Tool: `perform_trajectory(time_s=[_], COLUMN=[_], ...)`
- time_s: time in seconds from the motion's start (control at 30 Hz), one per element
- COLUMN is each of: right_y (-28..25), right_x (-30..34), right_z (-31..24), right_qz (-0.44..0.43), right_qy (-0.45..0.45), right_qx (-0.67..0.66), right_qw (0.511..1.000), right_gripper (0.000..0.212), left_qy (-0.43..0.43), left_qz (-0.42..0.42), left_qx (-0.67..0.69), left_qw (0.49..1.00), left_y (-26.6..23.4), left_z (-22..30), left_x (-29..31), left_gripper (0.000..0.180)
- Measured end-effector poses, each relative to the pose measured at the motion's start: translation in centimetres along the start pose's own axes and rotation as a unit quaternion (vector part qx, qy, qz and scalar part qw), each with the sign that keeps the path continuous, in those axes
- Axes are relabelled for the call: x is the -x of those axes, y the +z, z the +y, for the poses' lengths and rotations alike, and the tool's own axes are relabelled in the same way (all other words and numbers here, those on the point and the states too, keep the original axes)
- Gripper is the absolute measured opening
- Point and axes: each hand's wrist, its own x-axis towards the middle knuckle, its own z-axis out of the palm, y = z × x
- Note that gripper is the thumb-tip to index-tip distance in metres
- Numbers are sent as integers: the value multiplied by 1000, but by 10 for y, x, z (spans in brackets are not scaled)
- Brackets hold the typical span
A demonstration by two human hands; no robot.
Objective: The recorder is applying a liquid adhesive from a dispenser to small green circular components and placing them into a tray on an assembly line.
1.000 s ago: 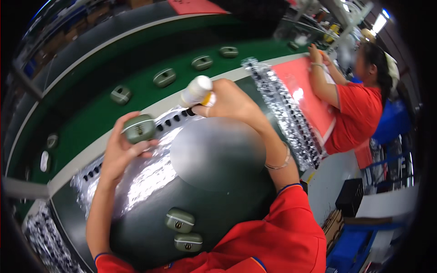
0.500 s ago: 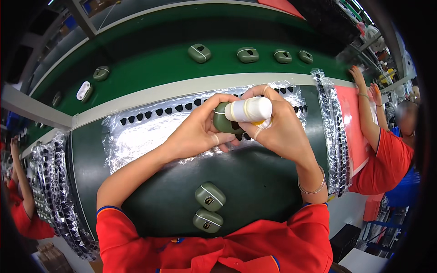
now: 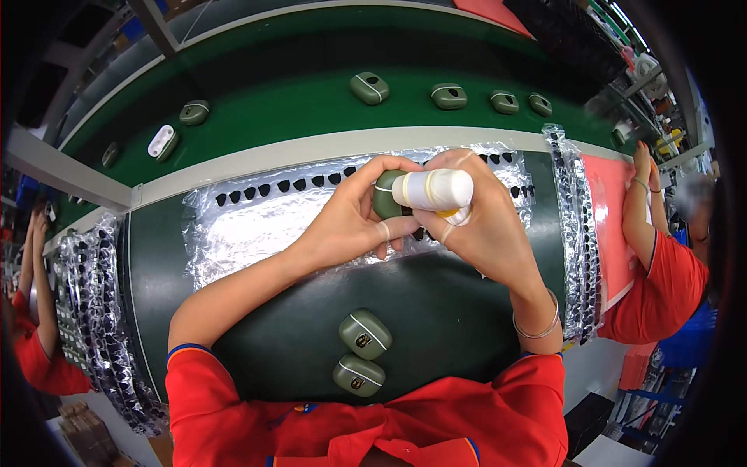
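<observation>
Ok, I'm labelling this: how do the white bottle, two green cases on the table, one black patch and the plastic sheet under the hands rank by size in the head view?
Plastic sheet
White bottle
Upper green case, lower green case: too alike to rank
Black patch

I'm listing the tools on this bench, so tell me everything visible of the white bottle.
The white bottle looks plastic: a smooth cylinder with a greyish middle and yellowish bands. Held in the right hand, it lies tilted, rounded end rightward, overlapping the green case in the left hand. Whether bottle and case touch is unclear.
</observation>
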Motion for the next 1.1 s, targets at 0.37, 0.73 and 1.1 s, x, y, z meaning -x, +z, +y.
perform_trajectory(time_s=[0.37, 0.73, 1.1], right_y=[6, -39, -72], right_x=[1, 1, 13], right_z=[-7, -4, 97], right_qz=[-78, 67, 28], right_qy=[19, 98, 170], right_qx=[-4, -19, 250], right_qw=[997, 993, 953], right_gripper=[36, 25, 29], left_qy=[-7, 21, -225], left_qz=[-5, 258, 259], left_qx=[10, -654, -708], left_qw=[1000, 711, 618], left_y=[-21, -152, -308], left_z=[-12, -10, 27], left_x=[-3, -66, -25], left_gripper=[45, 59, 81])
